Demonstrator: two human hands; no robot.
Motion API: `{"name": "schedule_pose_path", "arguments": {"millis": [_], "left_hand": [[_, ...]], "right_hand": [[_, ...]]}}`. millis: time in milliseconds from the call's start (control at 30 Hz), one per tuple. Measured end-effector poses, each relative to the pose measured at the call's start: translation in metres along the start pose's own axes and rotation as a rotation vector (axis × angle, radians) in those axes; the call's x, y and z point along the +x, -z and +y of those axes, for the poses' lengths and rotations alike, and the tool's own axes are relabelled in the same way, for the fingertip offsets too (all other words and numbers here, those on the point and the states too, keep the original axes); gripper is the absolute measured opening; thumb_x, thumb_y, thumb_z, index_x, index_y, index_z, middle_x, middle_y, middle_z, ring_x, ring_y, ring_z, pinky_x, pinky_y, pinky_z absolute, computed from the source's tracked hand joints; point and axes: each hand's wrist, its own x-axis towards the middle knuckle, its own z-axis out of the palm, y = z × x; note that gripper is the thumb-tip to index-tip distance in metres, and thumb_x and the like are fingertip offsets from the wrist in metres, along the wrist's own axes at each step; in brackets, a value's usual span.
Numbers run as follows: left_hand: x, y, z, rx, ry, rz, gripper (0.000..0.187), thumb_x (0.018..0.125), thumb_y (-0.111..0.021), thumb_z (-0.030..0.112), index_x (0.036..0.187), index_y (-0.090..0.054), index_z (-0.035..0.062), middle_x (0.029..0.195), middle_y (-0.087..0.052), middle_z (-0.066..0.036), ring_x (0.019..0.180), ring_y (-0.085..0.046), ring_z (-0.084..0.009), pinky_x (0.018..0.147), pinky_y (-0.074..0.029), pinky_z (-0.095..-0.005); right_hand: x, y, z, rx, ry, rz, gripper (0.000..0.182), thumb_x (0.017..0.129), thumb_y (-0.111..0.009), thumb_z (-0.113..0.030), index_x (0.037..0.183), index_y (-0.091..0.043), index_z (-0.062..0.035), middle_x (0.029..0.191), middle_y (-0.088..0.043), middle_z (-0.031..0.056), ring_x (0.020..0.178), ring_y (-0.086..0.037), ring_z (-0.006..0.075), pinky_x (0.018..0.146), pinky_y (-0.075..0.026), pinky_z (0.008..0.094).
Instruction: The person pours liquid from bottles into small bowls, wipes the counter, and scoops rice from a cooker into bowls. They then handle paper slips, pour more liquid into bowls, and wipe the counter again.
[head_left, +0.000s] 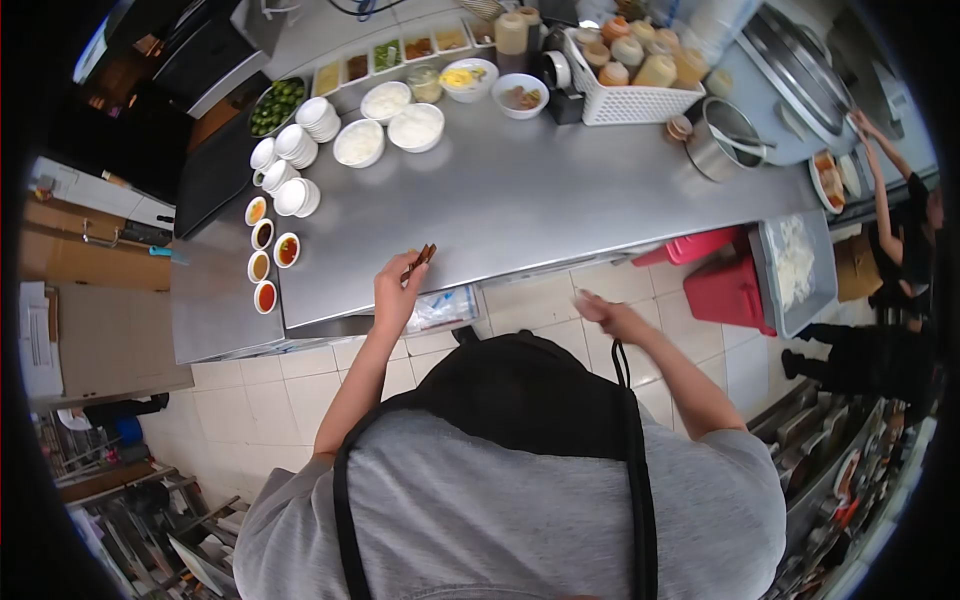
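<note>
Nearest the lens, at six o'clock, hangs a grey shirt (500, 510) under a black apron (520, 390). At nine o'clock from it, the left hand (397, 292) pinches a small brown piece (421, 258) over the steel counter (520, 200) edge, sauce cups (268, 265) further at nine. At three o'clock, the right hand (603, 315) blurs; whether it grips anything, I cannot tell.
</note>
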Motion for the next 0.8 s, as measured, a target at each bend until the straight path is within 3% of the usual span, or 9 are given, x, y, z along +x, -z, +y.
{"name": "schedule_pose_path", "arguments": {"millis": [33, 133, 233, 333, 400, 467, 633, 700, 800], "left_hand": [[-0.001, -0.006, 0.002, -0.008, 0.018, 0.002, 0.02, 0.082, -0.061, 0.008, 0.097, -0.06, -0.0044, 0.096, -0.062, -0.015, 0.083, -0.063, -0.0228, 0.074, -0.054, -0.0317], [-0.005, -0.02, 0.007, -0.042, 0.095, -0.005, 0.02, 0.082, -0.061, 0.009, 0.098, -0.061, -0.0039, 0.095, -0.062, -0.013, 0.08, -0.062, -0.019, 0.072, -0.054, -0.0298], [-0.006, -0.027, 0.015, -0.056, 0.119, -0.003, 0.02, 0.083, -0.062, 0.009, 0.099, -0.061, -0.0033, 0.094, -0.062, -0.012, 0.079, -0.061, -0.0163, 0.069, -0.053, -0.0283], [-0.008, -0.023, 0.023, -0.043, 0.035, 0.045, 0.02, 0.083, -0.061, 0.009, 0.1, -0.062, -0.0026, 0.094, -0.062, -0.011, 0.078, -0.06, -0.0148, 0.065, -0.052, -0.027], [-0.013, -0.015, 0.023, -0.017, 0.084, 0.047, 0.02, 0.083, -0.061, 0.009, 0.1, -0.062, -0.0027, 0.094, -0.062, -0.011, 0.078, -0.06, -0.0148, 0.064, -0.052, -0.0267], [-0.02, -0.009, 0.024, 0.03, 0.168, 0.054, 0.02, 0.083, -0.061, 0.01, 0.099, -0.062, -0.0016, 0.09, -0.062, -0.008, 0.084, -0.059, -0.0126, 0.065, -0.048, -0.0247], [-0.04, 0.007, 0.02, 0.092, 0.1, 0.141, 0.02, 0.083, -0.061, 0.01, 0.098, -0.062, -0.0023, 0.087, -0.063, -0.007, 0.078, -0.058, -0.0112, 0.063, -0.047, -0.0234], [-0.048, 0.017, 0.016, 0.126, 0.101, 0.165, 0.02, 0.083, -0.062, 0.011, 0.098, -0.062, -0.0026, 0.086, -0.063, -0.007, 0.078, -0.058, -0.0114, 0.063, -0.047, -0.023], [-0.067, 0.042, -0.005, 0.152, 0.227, 0.192, 0.02, 0.083, -0.062, 0.011, 0.098, -0.063, -0.0026, 0.085, -0.064, -0.007, 0.076, -0.059, -0.011, 0.063, -0.047, -0.0228]], "right_hand": [[-0.031, 0.03, 0.0, 0.576, -0.351, -0.234, 0.078, 0.066, -0.043, 0.012, 0.138, -0.028, -0.0101, 0.127, -0.046, 0.0186, 0.109, -0.052, 0.0213, 0.083, -0.049, 0.0345], [-0.088, 0.058, 0.056, 1.117, -0.093, 0.029, 0.072, 0.069, -0.044, 0.013, 0.135, -0.033, -0.0137, 0.102, -0.059, 0.0162, 0.091, -0.061, 0.022, 0.067, -0.053, 0.0294], [-0.071, 0.022, 0.175, -0.44, -0.467, 0.112, 0.046, 0.072, -0.052, 0.001, 0.116, -0.056, -0.0111, 0.104, -0.06, 0.0229, 0.089, -0.062, 0.0333, 0.075, -0.052, 0.0379], [-0.094, 0.071, 0.182, -0.088, -0.619, 0.546, 0.033, 0.072, -0.056, -0.007, 0.105, -0.061, -0.007, 0.106, -0.058, 0.0239, 0.094, -0.059, 0.0359, 0.078, -0.05, 0.0408], [-0.099, 0.104, 0.159, 0.022, -0.42, 1.086, 0.041, 0.073, -0.059, -0.005, 0.114, -0.054, -0.0033, 0.092, -0.063, 0.0223, 0.086, -0.063, 0.0336, 0.068, -0.049, 0.0398], [-0.079, 0.132, 0.155, 0.092, -0.283, 1.433, 0.039, 0.082, -0.056, -0.012, 0.12, -0.051, -0.0035, 0.099, -0.062, 0.0214, 0.091, -0.062, 0.0328, 0.074, -0.048, 0.0372], [0.021, 0.147, 0.174, -0.207, -0.24, 1.275, 0.051, 0.09, -0.043, -0.034, 0.134, -0.036, -0.009, 0.13, -0.042, 0.0223, 0.12, -0.041, 0.0397, 0.094, -0.036, 0.0485], [0.053, 0.143, 0.156, -0.453, -0.649, 1.039, 0.058, 0.089, -0.036, -0.048, 0.136, -0.032, -0.0137, 0.138, -0.031, 0.0217, 0.127, -0.026, 0.045, 0.099, -0.024, 0.0582], [0.12, 0.151, 0.145, -0.4, -0.624, 1.136, 0.059, 0.088, -0.032, -0.053, 0.136, -0.033, -0.0168, 0.14, -0.028, 0.0219, 0.129, -0.02, 0.0479, 0.102, -0.013, 0.0609]]}}
